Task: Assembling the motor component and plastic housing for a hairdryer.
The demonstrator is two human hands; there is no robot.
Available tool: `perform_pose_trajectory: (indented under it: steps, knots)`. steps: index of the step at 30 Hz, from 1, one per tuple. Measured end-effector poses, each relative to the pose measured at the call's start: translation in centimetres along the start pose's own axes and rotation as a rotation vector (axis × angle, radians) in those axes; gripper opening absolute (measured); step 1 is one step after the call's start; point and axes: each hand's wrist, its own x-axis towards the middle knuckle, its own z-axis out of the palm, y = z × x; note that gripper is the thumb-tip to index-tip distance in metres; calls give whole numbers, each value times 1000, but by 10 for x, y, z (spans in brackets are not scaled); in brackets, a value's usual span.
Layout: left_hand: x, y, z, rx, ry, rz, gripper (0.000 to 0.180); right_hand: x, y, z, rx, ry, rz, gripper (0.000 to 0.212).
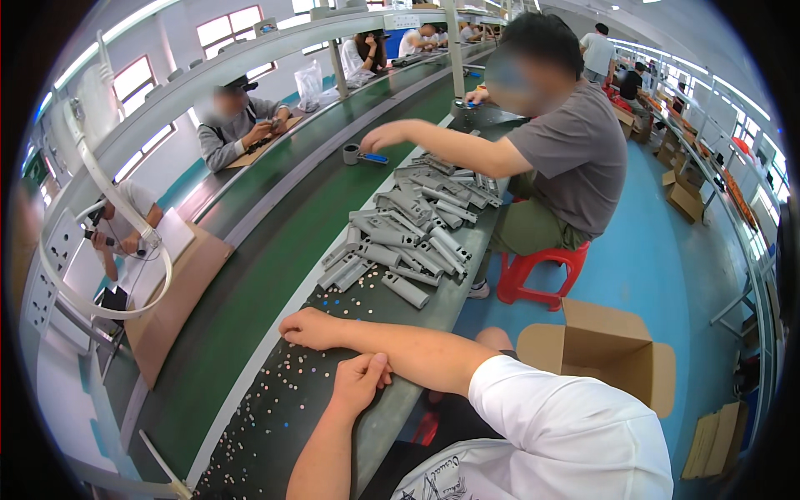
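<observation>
Right hand and left hand sat curled and apart, no part visible in either, near the bench's left and right edges, while grey parts lay heaped beyond, seemingly left to handle, the share done unclear.

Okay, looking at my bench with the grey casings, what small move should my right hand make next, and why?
I'd probably move your right hand toward the nearest elongated grey casing: neither that hand nor your left hand visibly holds anything, and the casing lies at the pile's near end, just beyond your right forearm.
</observation>
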Motion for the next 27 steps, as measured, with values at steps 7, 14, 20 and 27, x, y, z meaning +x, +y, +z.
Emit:
perform_pose_trajectory:
  steps: [7,14,20,27]
  knots:
    - [1,5,1,28,-8,1,32,-1,-2,-2,-17,3,-4,16]
    - [-3,6,0,29,-17,-13,32,2,-19,-6,28,304,39,17]
    - [0,14,4,91,6,-43,31,69,20,-109,-402,631,-102,19]
    - [5,4,-6,22,-39,-115,26,114,124,-281,-1003,614,505,22]
